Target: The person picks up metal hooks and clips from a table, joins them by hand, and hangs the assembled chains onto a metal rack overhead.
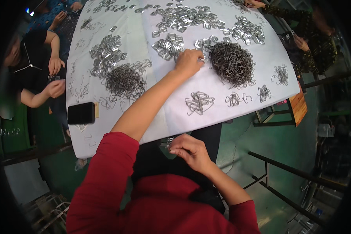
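Note:
My left hand (189,63) reaches over the white-covered table, its fingers curled down between a heap of flat silvery metal buckles (168,46) and a dense pile of bent wire hooks (233,64). A bright glint shows at its fingertips, but what they grip is mostly hidden. Close to my body, below the table's front edge, my right hand (193,151) is pinched on small shiny metal buckles (168,142). Another dark heap of wire hooks (125,81) lies left of my left forearm, with more silvery buckles (107,52) behind it.
Small clusters of loose hooks (199,102) lie along the table's front. A black phone (81,113) rests at the left edge. People work at the left (35,70) and far right (312,39). A wooden stool (298,107) and metal rails (288,167) stand to the right.

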